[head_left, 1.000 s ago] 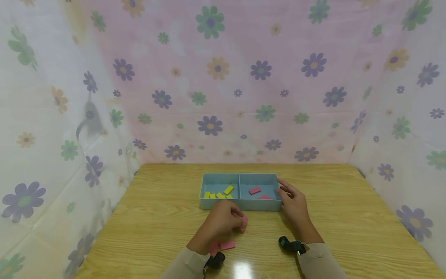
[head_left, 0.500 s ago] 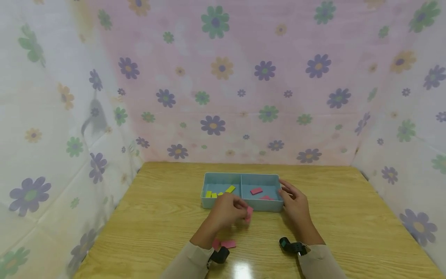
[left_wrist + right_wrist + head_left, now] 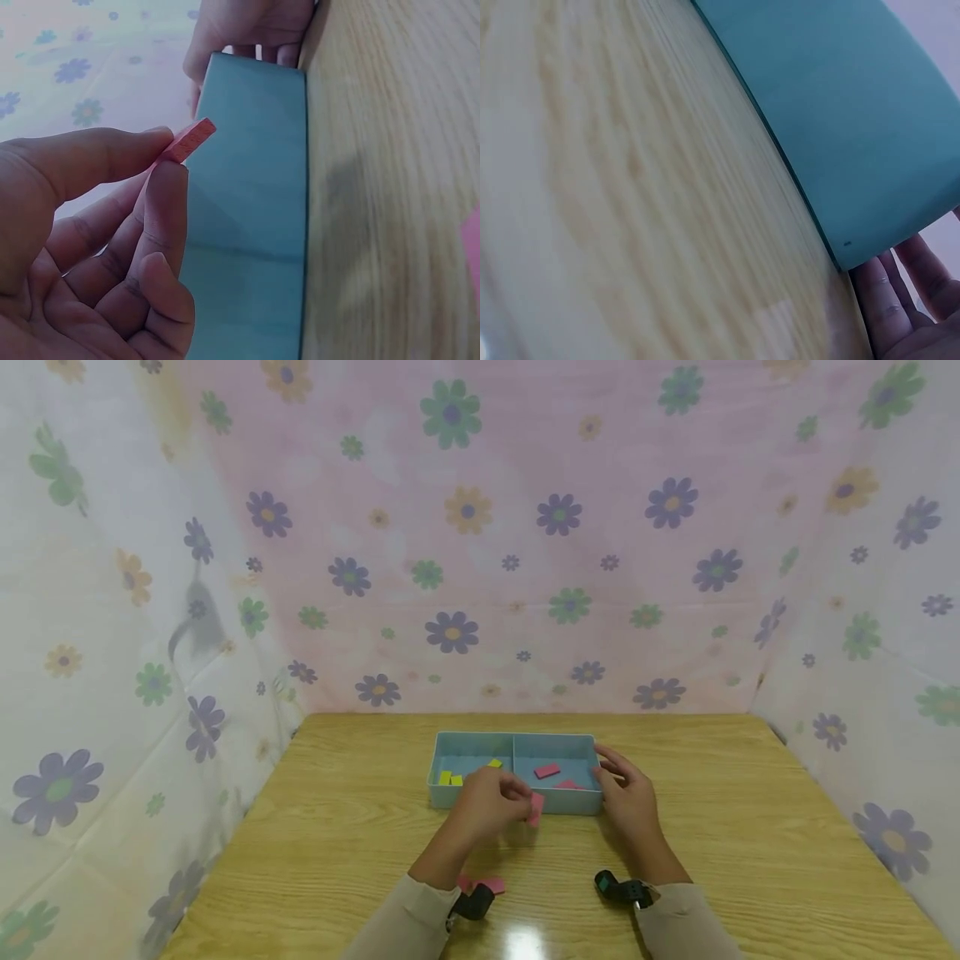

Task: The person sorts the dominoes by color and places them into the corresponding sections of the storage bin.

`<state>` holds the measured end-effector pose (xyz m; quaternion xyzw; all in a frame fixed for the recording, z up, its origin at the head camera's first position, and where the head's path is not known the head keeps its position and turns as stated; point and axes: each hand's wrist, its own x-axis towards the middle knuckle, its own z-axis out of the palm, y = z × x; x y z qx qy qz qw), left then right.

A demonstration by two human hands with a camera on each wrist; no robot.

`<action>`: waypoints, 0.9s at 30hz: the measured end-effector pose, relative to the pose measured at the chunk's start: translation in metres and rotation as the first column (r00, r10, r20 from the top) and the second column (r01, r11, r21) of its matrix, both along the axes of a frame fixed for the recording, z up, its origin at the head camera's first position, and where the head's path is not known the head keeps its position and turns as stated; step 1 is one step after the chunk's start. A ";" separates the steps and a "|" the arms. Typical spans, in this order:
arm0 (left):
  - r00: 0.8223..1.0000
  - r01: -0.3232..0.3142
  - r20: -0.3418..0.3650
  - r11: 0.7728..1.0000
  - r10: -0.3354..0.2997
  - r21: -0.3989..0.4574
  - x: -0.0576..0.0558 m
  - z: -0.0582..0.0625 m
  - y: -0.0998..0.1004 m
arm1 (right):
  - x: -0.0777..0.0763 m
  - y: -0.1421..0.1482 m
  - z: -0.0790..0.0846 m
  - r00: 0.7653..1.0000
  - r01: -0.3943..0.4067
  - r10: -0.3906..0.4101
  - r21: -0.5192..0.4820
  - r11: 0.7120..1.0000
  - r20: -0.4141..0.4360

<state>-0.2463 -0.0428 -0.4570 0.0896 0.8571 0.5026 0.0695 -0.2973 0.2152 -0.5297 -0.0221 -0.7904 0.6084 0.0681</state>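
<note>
My left hand (image 3: 486,808) pinches a small pink rectangular block (image 3: 536,810) between thumb and index finger, just in front of the box's front wall. The light blue two-compartment box (image 3: 566,802) stands on the table. Its left compartment holds several yellow blocks (image 3: 446,777), partly hidden behind my left hand; pink blocks (image 3: 547,771) lie in the right one. My right hand (image 3: 632,800) holds the box's right end, with the thumb at the rim and fingers against the end wall. In the left wrist view the pinched block (image 3: 191,141) is tilted beside the box.
More pink blocks (image 3: 491,885) lie on the wooden table (image 3: 337,827) near my left wrist, partly covered by the black wrist device (image 3: 474,903). A flowered cloth (image 3: 510,527) surrounds the table at the back and sides.
My left hand has lifted the pink block and carried it forward and slightly right, up to the box's front wall. The right hand stays at the box's right end.
</note>
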 end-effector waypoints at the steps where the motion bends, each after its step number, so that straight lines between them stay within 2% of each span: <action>1: 1.000 -0.002 -0.003 1.000 0.002 0.001 0.000 0.001 0.000 | 0.000 -0.001 0.000 1.000 0.000 0.000 -0.002 1.000 -0.002; 5: 1.000 -0.009 -0.015 1.000 0.009 0.000 -0.003 0.005 0.000 | 0.001 -0.002 0.001 1.000 -0.004 0.004 -0.008 1.000 -0.008; 11: 0.999 -0.006 -0.033 1.000 0.006 -0.009 -0.010 0.010 0.000 | -0.001 0.002 0.000 0.999 -0.024 0.025 -0.032 0.999 0.028; 19: 1.000 0.018 -0.020 1.000 -0.018 0.017 -0.021 0.018 0.002 | -0.005 0.005 -0.003 0.998 -0.046 0.047 -0.034 0.998 0.040; 27: 1.000 0.010 0.016 0.999 -0.010 0.031 -0.032 0.029 0.006 | -0.001 0.005 0.001 0.998 -0.057 0.059 -0.052 0.997 0.034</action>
